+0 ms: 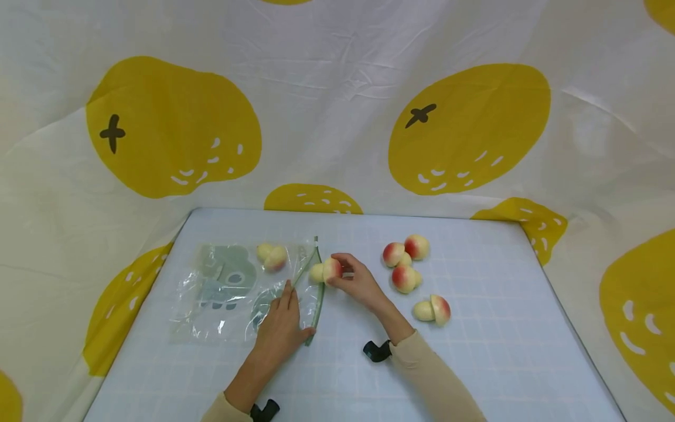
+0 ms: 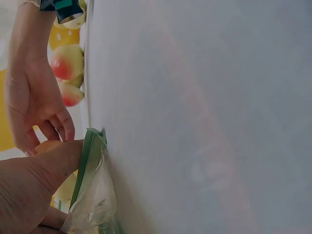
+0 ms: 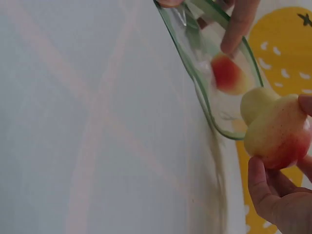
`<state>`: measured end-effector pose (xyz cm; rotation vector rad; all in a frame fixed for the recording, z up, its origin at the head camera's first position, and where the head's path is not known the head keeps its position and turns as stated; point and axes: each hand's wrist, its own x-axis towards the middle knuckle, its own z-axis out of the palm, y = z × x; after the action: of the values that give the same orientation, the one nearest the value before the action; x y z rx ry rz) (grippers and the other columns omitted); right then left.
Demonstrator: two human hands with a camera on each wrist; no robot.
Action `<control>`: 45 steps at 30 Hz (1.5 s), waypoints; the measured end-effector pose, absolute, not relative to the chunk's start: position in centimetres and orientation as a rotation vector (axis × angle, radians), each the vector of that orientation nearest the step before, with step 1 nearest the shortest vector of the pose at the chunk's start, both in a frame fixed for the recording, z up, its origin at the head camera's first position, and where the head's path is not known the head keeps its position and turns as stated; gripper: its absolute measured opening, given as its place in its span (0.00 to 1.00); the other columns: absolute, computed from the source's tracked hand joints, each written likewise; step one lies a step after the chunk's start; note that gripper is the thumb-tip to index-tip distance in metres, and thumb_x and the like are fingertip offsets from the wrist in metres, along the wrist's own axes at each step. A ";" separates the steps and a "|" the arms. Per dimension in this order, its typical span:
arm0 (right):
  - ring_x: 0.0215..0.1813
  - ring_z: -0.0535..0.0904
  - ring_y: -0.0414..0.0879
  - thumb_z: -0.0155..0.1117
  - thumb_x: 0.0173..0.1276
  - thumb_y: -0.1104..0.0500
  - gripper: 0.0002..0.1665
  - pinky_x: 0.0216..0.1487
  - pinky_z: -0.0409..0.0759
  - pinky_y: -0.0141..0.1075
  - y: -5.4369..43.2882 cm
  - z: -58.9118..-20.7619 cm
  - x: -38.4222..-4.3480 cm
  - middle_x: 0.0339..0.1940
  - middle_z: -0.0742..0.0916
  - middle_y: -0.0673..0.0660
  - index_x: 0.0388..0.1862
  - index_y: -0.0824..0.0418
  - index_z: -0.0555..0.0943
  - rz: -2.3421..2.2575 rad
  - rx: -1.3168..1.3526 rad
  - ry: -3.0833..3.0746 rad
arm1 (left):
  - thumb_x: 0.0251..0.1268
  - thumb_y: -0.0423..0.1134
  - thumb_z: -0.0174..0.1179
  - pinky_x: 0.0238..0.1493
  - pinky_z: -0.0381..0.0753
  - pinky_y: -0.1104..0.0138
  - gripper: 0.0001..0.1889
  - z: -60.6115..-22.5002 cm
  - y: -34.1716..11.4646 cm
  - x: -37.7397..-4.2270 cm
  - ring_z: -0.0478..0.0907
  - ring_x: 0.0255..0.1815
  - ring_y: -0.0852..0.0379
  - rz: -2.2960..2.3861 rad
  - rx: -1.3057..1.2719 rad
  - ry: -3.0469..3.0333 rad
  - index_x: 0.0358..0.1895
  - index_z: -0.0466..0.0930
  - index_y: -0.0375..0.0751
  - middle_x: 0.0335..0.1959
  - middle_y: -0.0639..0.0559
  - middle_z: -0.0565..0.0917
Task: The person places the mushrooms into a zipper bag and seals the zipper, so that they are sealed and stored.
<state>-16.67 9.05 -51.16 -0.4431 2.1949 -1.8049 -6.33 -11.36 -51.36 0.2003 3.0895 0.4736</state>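
My right hand [image 1: 358,284] pinches a mushroom-shaped piece [image 3: 280,134], cream with a red blush, between thumb and fingertips. The piece is at the mouth of a clear zip bag [image 1: 184,305], its narrow end overlapping the green rim [image 3: 253,61]. At that mouth is my left hand [image 1: 279,328], holding the bag's edge with fingers on the upper film and thumb at the near end of the rim. The two green edges stand apart. Inside the bag, near its far side, lies a similar piece [image 1: 275,258]. Part of the left hand's grip is hidden in the left wrist view.
Several more cream-and-red pieces lie to the right: a cluster [image 1: 405,276] towards the back and one piece [image 1: 432,310] nearer. The bag lies flat on a pale checked tablecloth [image 1: 474,363], its film printed in grey-green. A curtain [image 1: 337,117] with yellow fruit prints hangs behind.
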 end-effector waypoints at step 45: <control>0.49 0.83 0.54 0.61 0.71 0.72 0.20 0.52 0.82 0.50 2.5 -53.4 -16.1 0.49 0.82 0.70 0.60 0.78 0.72 -2.166 -0.162 1.800 | 0.40 0.54 0.82 0.48 0.81 0.53 0.57 -51.4 -11.1 -6.0 0.72 0.57 0.35 0.341 0.336 3.241 0.67 0.64 0.17 0.75 0.29 0.57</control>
<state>-16.05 2.48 -53.35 -0.1616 1.7998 -2.1661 -5.98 -11.12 -51.43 0.3360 3.2413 0.3413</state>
